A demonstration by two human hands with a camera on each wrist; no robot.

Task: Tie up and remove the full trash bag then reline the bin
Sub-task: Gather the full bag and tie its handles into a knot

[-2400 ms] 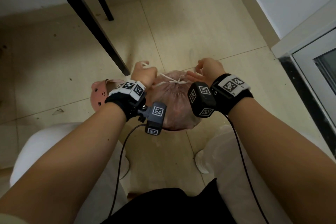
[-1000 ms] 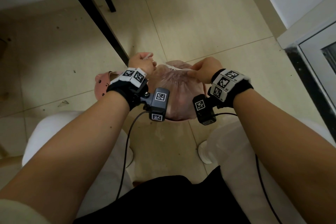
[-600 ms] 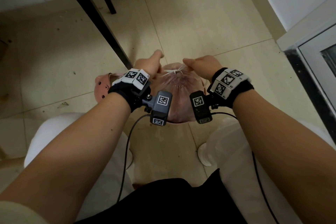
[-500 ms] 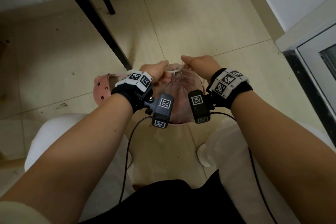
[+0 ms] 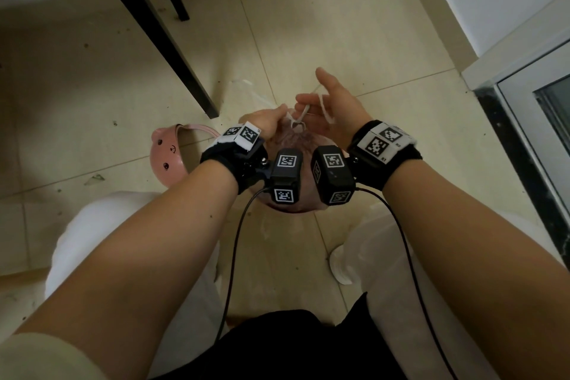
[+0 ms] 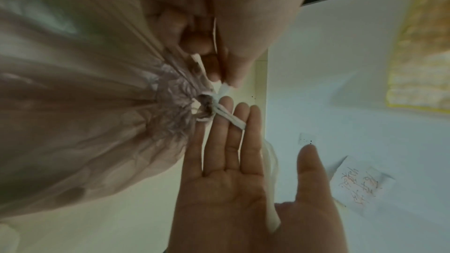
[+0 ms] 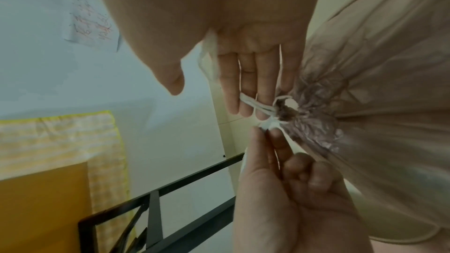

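A full pink translucent trash bag (image 5: 293,145) sits on the floor between my knees, its neck gathered shut by a white drawstring (image 5: 303,112). My left hand (image 5: 282,114) pinches one end of the string right at the knot (image 6: 224,86), thumb against curled fingers. My right hand (image 5: 327,99) is just above the neck with straight, spread fingers (image 6: 233,122). The other string loop runs between those fingers and over the palm (image 7: 253,103). A pink bin with a bear face (image 5: 168,157) stands left of the bag, partly hidden by my left wrist.
Black table legs (image 5: 154,31) slant down to the floor just beyond the bin. A clear plastic sheet (image 5: 253,92) lies on the tiles behind the bag. A wall and a dark-edged door frame (image 5: 518,139) close the right side. My white-trousered knees flank the bag.
Both hands came in from pulling the strings apart to the bag's neck. My right hand uncurled and lifted with the loop across its fingers. The left hand keeps its pinch.
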